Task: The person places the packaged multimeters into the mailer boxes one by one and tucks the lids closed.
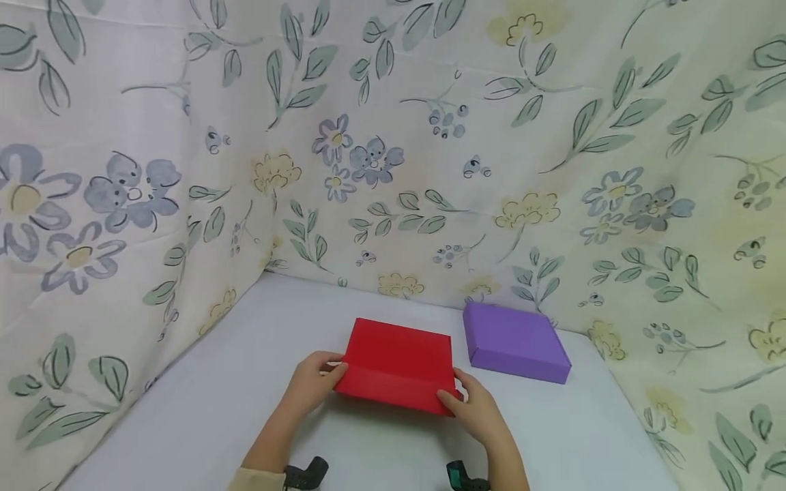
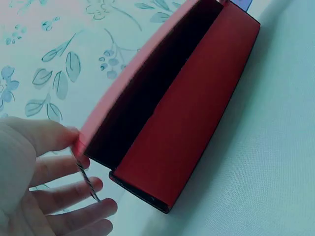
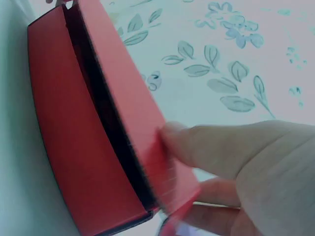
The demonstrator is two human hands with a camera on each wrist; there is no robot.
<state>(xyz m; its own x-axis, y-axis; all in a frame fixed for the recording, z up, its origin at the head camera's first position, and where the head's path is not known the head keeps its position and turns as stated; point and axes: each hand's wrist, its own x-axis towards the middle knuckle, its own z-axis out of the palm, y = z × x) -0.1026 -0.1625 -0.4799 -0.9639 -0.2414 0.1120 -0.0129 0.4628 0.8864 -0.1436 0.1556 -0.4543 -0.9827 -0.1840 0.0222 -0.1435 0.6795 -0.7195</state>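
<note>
A red cardboard box [image 1: 399, 361] is on the white table in front of me. Its lid [image 2: 129, 83] is lifted a little, leaving a dark gap above the front wall [image 2: 192, 113]. My left hand [image 1: 312, 383] pinches the lid's left front corner between thumb and forefinger, the other fingers spread below. At the opposite front corner, my right hand [image 1: 477, 411] grips the lid with its thumb on top and fingers underneath. The right wrist view shows the same gap beside the front wall [image 3: 74, 132]. What lies inside the box is too dark to see.
A closed purple box [image 1: 516, 341] lies behind and to the right of the red one. White cloth covers the table [image 1: 245, 354]. Floral curtains [image 1: 399, 170] hang along the back and both sides.
</note>
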